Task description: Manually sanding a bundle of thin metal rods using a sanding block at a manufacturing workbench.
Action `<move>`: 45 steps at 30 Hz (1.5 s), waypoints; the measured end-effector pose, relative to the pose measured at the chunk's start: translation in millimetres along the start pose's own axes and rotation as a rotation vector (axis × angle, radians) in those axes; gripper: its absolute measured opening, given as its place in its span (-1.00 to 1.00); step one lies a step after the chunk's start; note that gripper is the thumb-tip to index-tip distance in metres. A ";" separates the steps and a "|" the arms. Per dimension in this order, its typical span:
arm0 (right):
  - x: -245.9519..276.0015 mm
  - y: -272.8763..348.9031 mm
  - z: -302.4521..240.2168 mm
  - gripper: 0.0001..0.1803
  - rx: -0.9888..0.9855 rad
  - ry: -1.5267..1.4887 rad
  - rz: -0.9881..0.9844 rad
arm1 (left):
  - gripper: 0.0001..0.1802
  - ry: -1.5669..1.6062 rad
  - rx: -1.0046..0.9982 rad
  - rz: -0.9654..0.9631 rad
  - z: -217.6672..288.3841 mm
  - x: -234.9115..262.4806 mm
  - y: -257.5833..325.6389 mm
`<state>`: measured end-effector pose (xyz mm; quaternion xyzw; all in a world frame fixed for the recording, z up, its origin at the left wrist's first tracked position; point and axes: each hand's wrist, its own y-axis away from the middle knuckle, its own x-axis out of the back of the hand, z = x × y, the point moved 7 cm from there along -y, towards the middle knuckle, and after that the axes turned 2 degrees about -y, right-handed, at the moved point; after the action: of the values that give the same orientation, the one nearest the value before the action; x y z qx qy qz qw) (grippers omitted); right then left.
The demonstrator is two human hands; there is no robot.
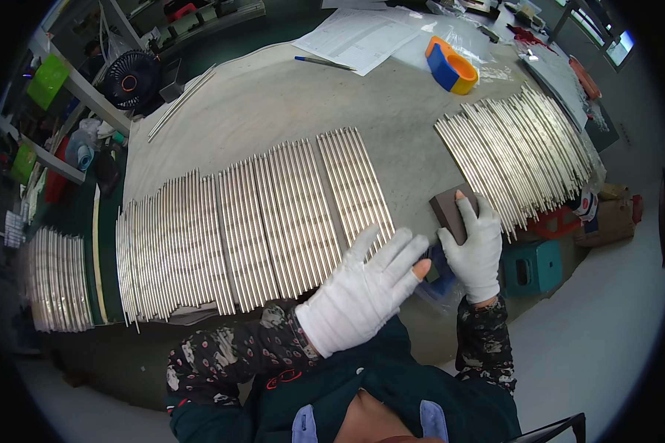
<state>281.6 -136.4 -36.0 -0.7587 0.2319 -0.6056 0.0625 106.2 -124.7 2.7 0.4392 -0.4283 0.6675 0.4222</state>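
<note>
Presently right hand (474, 247) grips a dark block (453, 212), fingers closed round it. Left hand (362, 292) lies spread flat at 8 o'clock from it, over metal rods (273, 214) on the table (310, 103).

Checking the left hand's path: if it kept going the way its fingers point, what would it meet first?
Probably the dark sanding block held in the right hand; the left hand points up-right toward it, though depth is unclear.

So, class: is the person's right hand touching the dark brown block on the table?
Touching. In the head view the gloved right hand grips the dark brown block: its fingers wrap the block's right side and a bare fingertip pokes over its top edge.
</note>
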 end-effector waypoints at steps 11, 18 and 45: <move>13.5 10.2 -23.6 -0.31 -0.009 -0.063 0.051 | -0.46 -0.092 0.161 -0.117 -169.8 -13.4 -36.5; 9.9 9.7 -44.1 -0.31 -0.027 -0.100 0.010 | -0.42 -0.279 0.086 -0.141 -168.5 -27.4 -41.7; -6.4 -26.9 -86.6 -0.47 0.178 -0.060 -0.045 | -0.37 -0.275 0.093 -0.112 -168.5 -33.6 -47.3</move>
<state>205.9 -93.7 -9.2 -0.7728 0.1583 -0.6021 0.1230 121.5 40.9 -61.4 0.5688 -0.4254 0.5956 0.3751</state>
